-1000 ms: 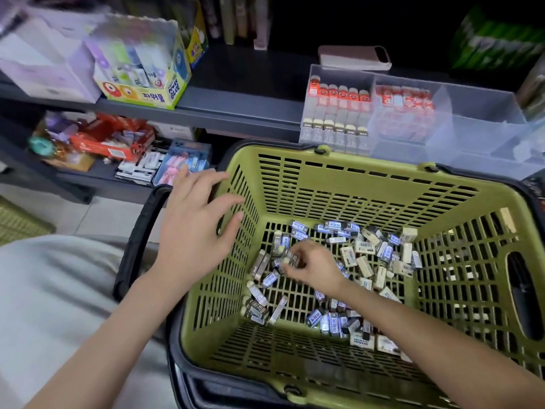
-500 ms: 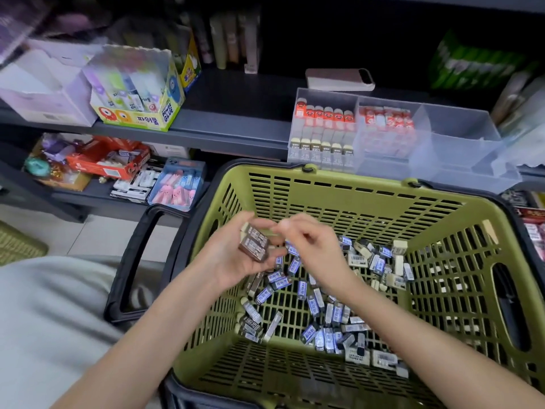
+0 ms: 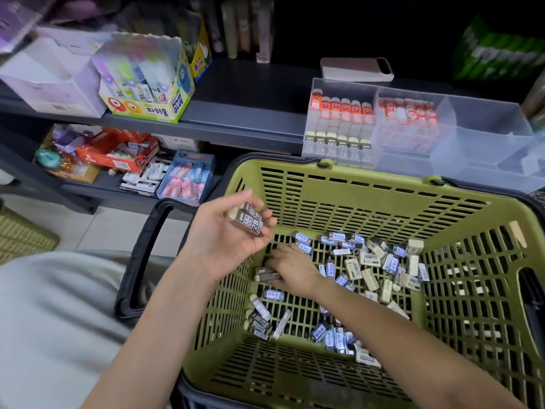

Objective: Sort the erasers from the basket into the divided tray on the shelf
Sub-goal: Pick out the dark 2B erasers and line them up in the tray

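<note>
The basket (image 3: 383, 202) was olive green with a slotted grid pattern, a black rim and a black handle (image 3: 138, 264), and the loose erasers (image 3: 352, 268) on its floor were cream or white, most in blue-and-white printed sleeves. The 2B erasers (image 3: 249, 220) in the left hand (image 3: 224, 243) wore dark brown sleeves with white lettering. At the upper right, the clear divided tray (image 3: 486, 134) showed rows of red-sleeved erasers (image 3: 342, 106), and the glue box (image 3: 147, 110) at upper left was yellow-green with orange cartoon faces.

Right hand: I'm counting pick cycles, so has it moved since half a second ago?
Yes. The right hand has left the left hand and dropped to the basket floor, among the loose erasers.
</note>
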The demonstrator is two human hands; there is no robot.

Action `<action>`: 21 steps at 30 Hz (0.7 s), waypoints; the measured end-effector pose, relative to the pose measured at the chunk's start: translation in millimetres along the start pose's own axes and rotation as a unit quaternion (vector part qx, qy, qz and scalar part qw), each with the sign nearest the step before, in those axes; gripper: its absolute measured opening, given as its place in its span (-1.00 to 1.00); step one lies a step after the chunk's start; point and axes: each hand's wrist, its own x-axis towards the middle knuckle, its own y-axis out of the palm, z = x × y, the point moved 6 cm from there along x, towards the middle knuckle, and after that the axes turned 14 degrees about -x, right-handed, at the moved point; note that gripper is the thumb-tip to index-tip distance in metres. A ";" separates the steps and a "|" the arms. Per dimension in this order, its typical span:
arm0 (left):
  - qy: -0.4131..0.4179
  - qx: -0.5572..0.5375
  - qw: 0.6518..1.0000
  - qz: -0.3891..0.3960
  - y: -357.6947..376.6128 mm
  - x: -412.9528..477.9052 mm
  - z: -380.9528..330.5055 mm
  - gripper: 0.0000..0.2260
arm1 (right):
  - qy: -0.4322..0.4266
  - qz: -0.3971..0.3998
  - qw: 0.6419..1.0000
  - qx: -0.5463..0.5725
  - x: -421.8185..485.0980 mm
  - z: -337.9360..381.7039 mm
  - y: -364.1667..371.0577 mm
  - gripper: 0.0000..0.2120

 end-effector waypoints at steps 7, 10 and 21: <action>0.014 0.028 0.997 -0.072 -4.0 9.2 4.6 -0.61 | 0.296 -0.179 0.741 0.576 -54.8 -49.1 -88.2 -0.83; -0.029 0.036 0.998 -0.036 4.8 11.0 16.7 -0.54 | 0.264 -0.224 0.748 0.566 -54.0 -37.1 -132.8 -0.82; 0.027 0.037 0.992 -0.121 -10.9 12.4 12.6 -0.84 | 0.267 -0.169 0.777 0.544 -33.7 -50.5 -100.3 -0.88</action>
